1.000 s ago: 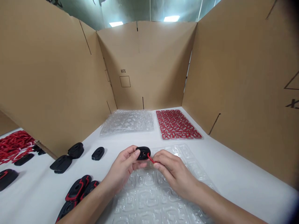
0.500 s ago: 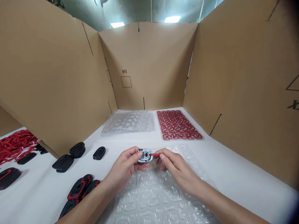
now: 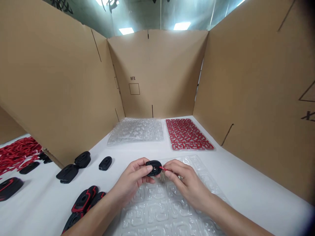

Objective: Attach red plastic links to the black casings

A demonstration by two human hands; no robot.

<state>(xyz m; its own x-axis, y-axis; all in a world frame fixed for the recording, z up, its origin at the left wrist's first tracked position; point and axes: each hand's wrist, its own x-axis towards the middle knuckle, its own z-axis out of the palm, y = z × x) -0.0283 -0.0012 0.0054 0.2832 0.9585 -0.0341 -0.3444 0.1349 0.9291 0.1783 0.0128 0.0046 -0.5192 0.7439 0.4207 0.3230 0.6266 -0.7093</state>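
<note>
Between the thumb and fingers of my left hand [image 3: 135,173] is a black oval plastic part [image 3: 156,166] with a round hole near its middle. My right hand [image 3: 184,177] pinches a thin red strip [image 3: 163,168], whose left end meets the part's right edge. How far the strip is seated in the part is too small to tell. Both hands are above a clear moulded plastic tray [image 3: 158,209] with curled recesses. To the left of my left forearm lie several black parts with red trim [image 3: 85,200], partly overlapping.
Plain black parts [image 3: 82,159] lie at left, one alone [image 3: 105,163]. A heap of red strips [image 3: 19,150] is at far left. Behind are clear trays [image 3: 136,131] and a tray filled with red pieces [image 3: 188,134]. Cardboard walls [image 3: 159,65] stand around the white table [image 3: 246,183].
The oval part's upper face has turned from pale and shiny to dark, as its tilt changed. My right hand still pinches the red strip at its edge. The view has shifted slightly.
</note>
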